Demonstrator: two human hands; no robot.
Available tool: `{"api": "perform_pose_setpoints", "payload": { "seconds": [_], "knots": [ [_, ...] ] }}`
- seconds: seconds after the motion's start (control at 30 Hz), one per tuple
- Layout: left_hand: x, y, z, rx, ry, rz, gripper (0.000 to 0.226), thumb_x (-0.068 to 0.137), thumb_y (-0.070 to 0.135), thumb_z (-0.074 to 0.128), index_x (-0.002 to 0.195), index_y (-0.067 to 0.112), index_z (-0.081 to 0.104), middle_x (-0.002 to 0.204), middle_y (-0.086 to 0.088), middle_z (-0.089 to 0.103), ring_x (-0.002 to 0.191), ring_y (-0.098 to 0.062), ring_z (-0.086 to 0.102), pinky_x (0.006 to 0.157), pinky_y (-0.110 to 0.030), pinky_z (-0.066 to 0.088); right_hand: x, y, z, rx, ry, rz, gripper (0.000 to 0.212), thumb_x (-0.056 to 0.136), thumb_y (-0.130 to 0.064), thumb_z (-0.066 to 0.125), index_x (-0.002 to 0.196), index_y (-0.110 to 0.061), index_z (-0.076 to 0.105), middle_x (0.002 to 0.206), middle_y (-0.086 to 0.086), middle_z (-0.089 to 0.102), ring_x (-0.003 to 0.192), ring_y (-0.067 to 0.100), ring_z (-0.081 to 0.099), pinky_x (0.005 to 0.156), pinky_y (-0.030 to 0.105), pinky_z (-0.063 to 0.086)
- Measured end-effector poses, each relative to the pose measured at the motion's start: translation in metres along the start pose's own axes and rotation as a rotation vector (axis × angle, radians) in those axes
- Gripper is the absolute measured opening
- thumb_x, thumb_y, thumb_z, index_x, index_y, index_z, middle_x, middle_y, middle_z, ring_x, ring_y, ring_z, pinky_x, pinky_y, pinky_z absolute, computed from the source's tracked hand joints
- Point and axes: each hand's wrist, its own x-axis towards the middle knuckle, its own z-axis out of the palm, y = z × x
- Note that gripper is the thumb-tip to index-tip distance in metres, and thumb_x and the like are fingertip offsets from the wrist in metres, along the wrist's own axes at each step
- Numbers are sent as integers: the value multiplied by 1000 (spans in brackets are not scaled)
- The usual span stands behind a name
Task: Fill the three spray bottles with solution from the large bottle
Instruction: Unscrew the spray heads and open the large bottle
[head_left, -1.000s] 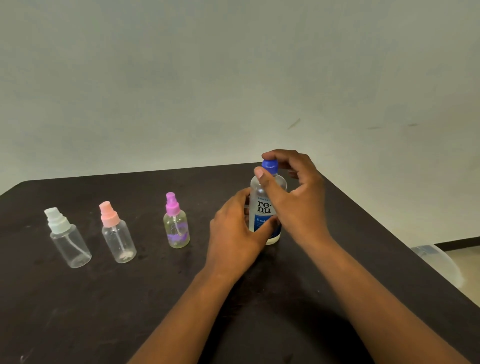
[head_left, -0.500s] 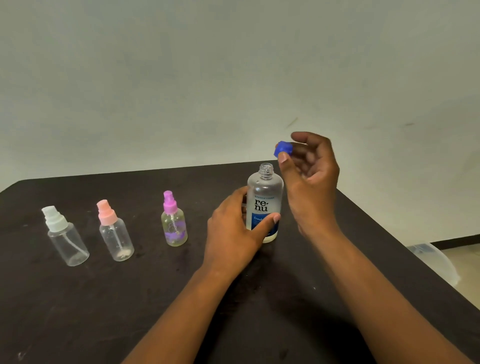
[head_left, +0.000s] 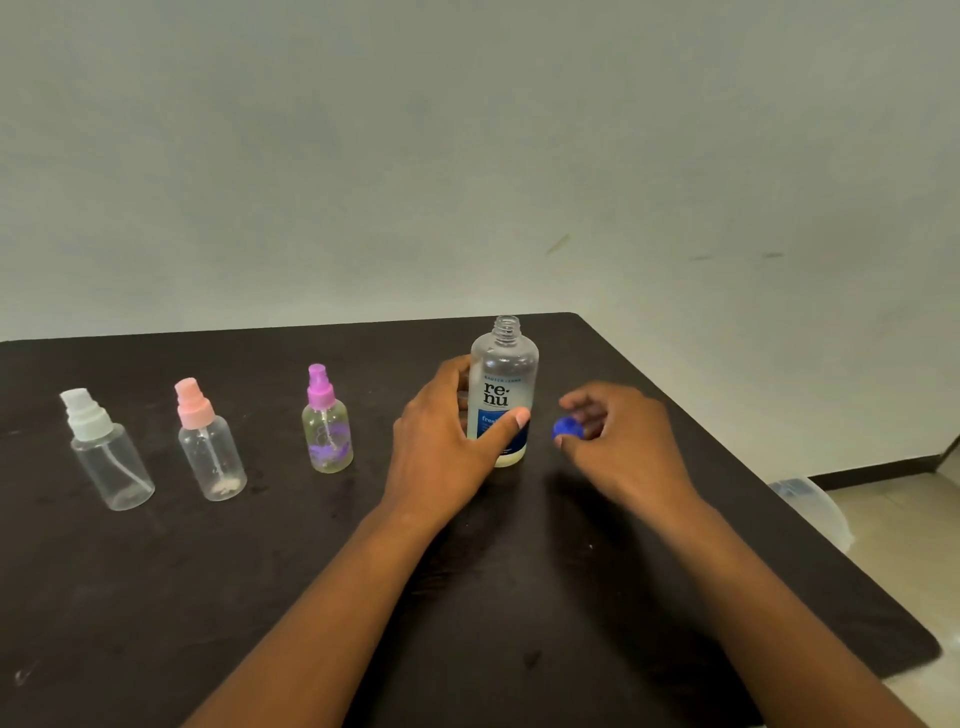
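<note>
A person's 2 bare hands work at a dark table (head_left: 156, 597). The large bottle (head_left: 502, 395), clear with a blue and white label, stands upright near the table's far right corner. Its long axis runs vertical and its threaded neck points straight up, now uncovered. 1 second ago a blue cap sat on that neck under the right hand's fingers; half a second ago the cap was lifted clear above it. Now the right hand (head_left: 621, 441) has come down just beside the bottle, low over the table, and pinches the blue cap (head_left: 567, 427) between thumb and curled fingertips. Whether the cap touches the table cannot be told. The left hand (head_left: 447, 441) still wraps the bottle's lower body, thumb across the label.

So the bottle is open and ready to pour. 3 small spray bottles stand upright in a row to the left, white-topped (head_left: 106, 457), pink-topped (head_left: 210, 447) and purple-topped (head_left: 326, 426), all with spray heads on, so these likely need removing first.
</note>
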Motion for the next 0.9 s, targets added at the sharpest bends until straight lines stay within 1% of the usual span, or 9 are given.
{"api": "perform_pose_setpoints", "payload": {
  "seconds": [0.13,0.3,0.37,0.47,0.57,0.63,0.7,0.77,0.9],
  "knots": [
    [1,-1,0,10,-8,-4,70,84,54,80,144,32,49,132,12,67,106,2,60,88,-17,52,-5,3,7,-169,-108,23,28,82,-18,84,107,-30,77,107,-5,75,97,14,69,94,33,59],
    [1,-2,-5,19,17,-20,85,83,56,79,154,25,42,140,11,62,115,-4,64,99,-37,59,-11,0,4,-175,-116,19,48,82,-23,87,126,-30,70,121,-5,71,108,15,68,100,34,57],
    [1,-1,-9,17,30,-13,88,84,57,78,156,23,41,141,10,62,118,-5,64,98,-36,60,-18,-3,0,-175,-37,-32,49,82,-29,86,128,-31,67,121,-6,68,108,13,66,98,34,56],
    [-4,1,-20,4,10,-30,87,85,57,77,156,20,44,140,8,64,118,-5,64,98,-33,59,-36,-16,-7,-78,176,-183,37,85,-34,84,117,-29,68,107,-9,66,90,3,61,79,21,52],
    [-11,5,-36,-27,49,-60,71,87,50,78,147,20,57,126,9,71,106,-1,68,92,-22,59,-55,-36,-7,40,347,-373,28,85,-24,84,107,-23,68,95,-10,65,80,1,62,67,12,46],
    [-18,11,-52,-70,151,-37,39,92,33,78,128,20,72,106,11,76,90,1,71,80,-12,56,-64,-53,-3,138,376,-480,24,86,-17,83,105,-20,69,93,-10,66,79,5,64,67,14,51],
    [-24,18,-73,-27,281,71,15,95,20,74,109,23,79,90,14,77,81,-3,72,72,-12,55,-70,-72,6,251,338,-547,20,87,-13,81,103,-18,71,91,-10,69,80,6,67,71,16,54],
    [-25,22,-95,6,375,135,13,96,15,71,103,23,79,85,17,75,77,-7,72,68,-16,56,-70,-91,19,335,257,-572,19,88,-10,79,104,-17,74,92,-11,72,84,5,69,74,15,55],
    [-18,13,-131,134,483,148,24,93,15,69,115,24,71,96,14,72,66,-10,66,67,-28,56,-48,-125,54,378,81,-528,22,92,-11,74,114,-17,74,101,-8,74,90,6,70,81,21,59]
  ]
}}
